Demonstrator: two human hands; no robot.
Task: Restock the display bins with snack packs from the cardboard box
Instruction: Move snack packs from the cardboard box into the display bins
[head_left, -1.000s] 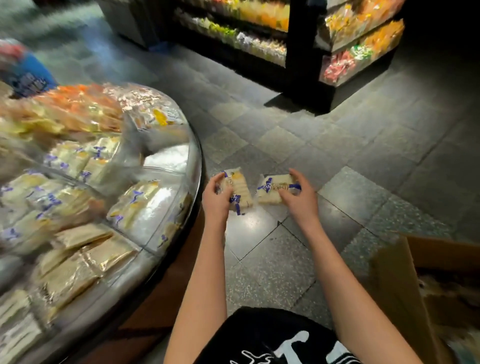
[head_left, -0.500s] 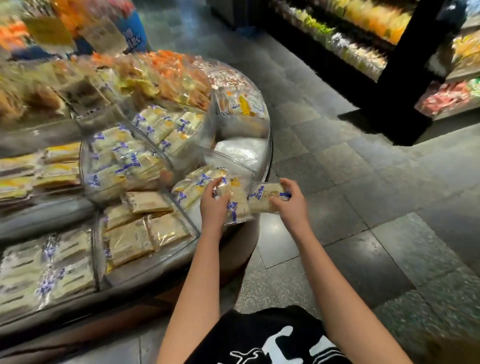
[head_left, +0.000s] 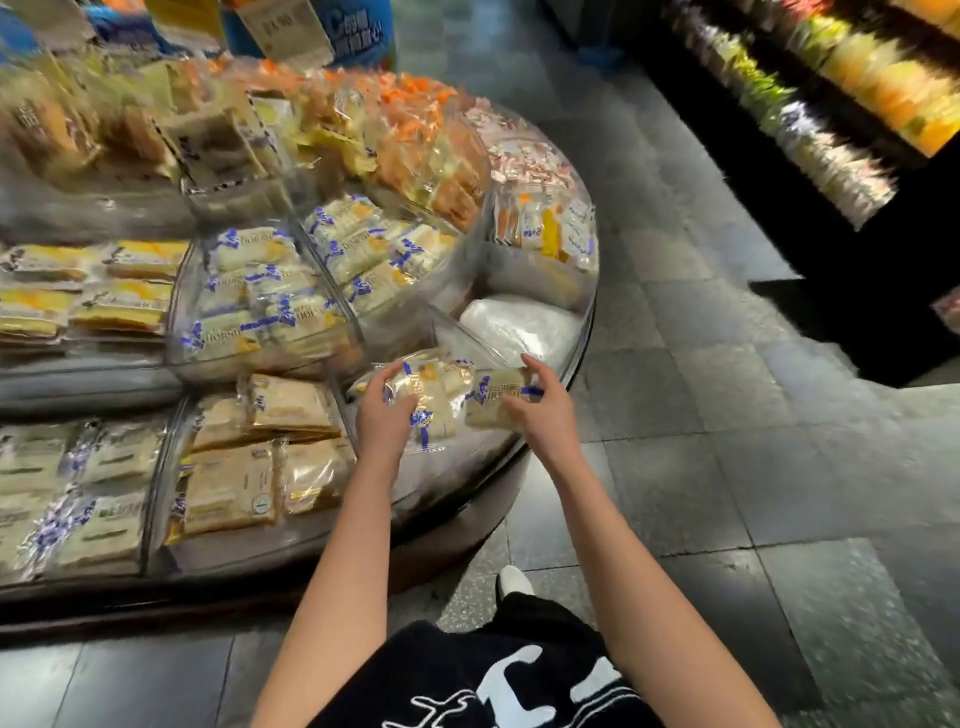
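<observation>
My left hand (head_left: 385, 415) grips a pale snack pack with blue print (head_left: 434, 402) over the near right clear bin (head_left: 467, 462) of a round display stand. My right hand (head_left: 540, 410) pinches a second, similar snack pack (head_left: 496, 400) just to the right of the first, above the same bin's edge. A few like packs lie in that bin under my hands. The cardboard box is out of view.
Neighbouring bins hold blue-print packs (head_left: 265, 306), tan packs (head_left: 260, 467) and orange packs (head_left: 410, 124). A white plastic bag (head_left: 519, 327) fills a bin behind my hands. Dark snack shelves (head_left: 810, 130) stand at right across a tiled floor (head_left: 727, 467). My shoe (head_left: 514, 579) is near the stand's base.
The view has swung left from the box and floor to the display stand. Both hands, each keeping its pack, have moved over the near right bin and lower toward it.
</observation>
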